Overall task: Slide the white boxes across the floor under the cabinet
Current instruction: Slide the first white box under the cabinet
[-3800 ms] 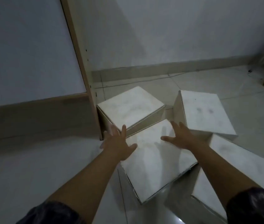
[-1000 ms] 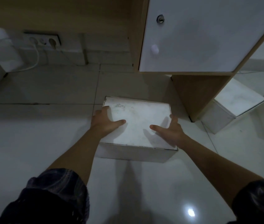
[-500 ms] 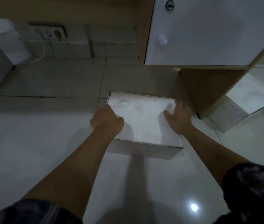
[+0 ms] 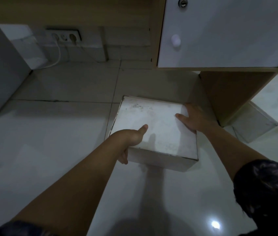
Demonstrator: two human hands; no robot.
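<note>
A flat white box (image 4: 153, 126) lies on the tiled floor, just in front of the open space under the wooden cabinet (image 4: 223, 89). My left hand (image 4: 129, 140) grips its near left corner, thumb on the lid and fingers down the front side. On the box's right edge rests my right hand (image 4: 194, 118), thumb on top and fingers wrapped over the side. A second white box (image 4: 260, 120) stands on the floor to the right of the cabinet's side panel, partly hidden by it.
The cabinet's white door (image 4: 219, 31) with a knob and a lock hangs above. A wall socket (image 4: 63, 37) with a white cable sits at the back left. A grey-white block (image 4: 0, 68) stands at the left. Glossy floor tiles (image 4: 49, 133) spread to the left.
The box has slid a little further toward the cabinet. My left hand has dropped from the lid to the near left corner, and my right hand has shifted onto the right edge.
</note>
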